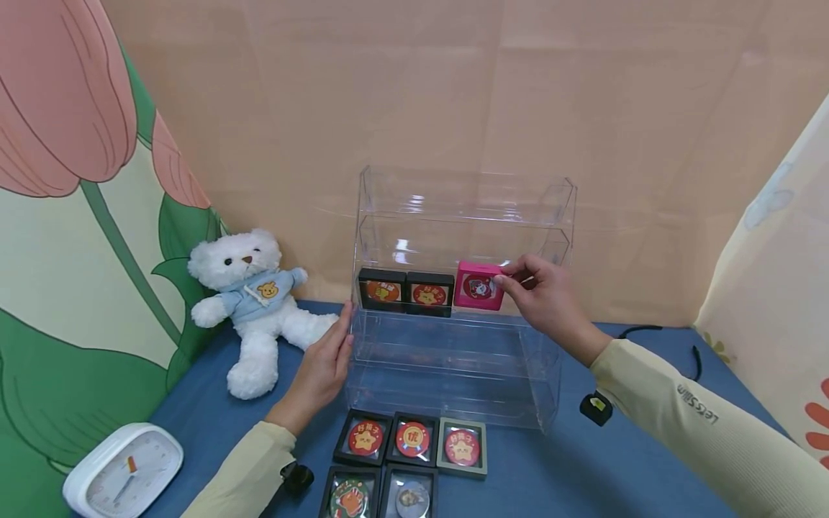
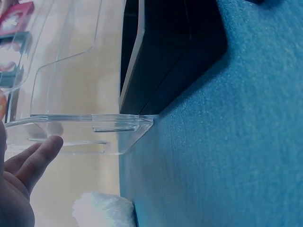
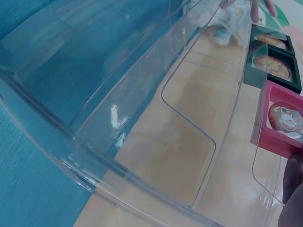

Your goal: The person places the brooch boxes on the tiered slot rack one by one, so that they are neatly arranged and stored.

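A clear plastic tiered rack point(image 1: 447, 345) stands on the blue-covered table. My right hand point(image 1: 547, 298) pinches the right side of a pink framed badge box point(image 1: 478, 285) at the rack's middle tier; the same pink box point(image 3: 284, 118) shows in the right wrist view. Left of it on that tier sit two black badge boxes, one at the end point(image 1: 382, 290) and one in the middle point(image 1: 430, 293). With fingers extended, my left hand point(image 1: 322, 370) rests against the rack's left side panel. In the left wrist view its fingers point(image 2: 40, 163) lie along the clear panel.
Several framed badge boxes, one a grey-green box point(image 1: 462, 447), lie in front of the rack. A white teddy bear point(image 1: 252, 309) in a blue hoodie sits at left. A white clock point(image 1: 126, 471) stands at front left. A black cable point(image 1: 696, 363) lies at right.
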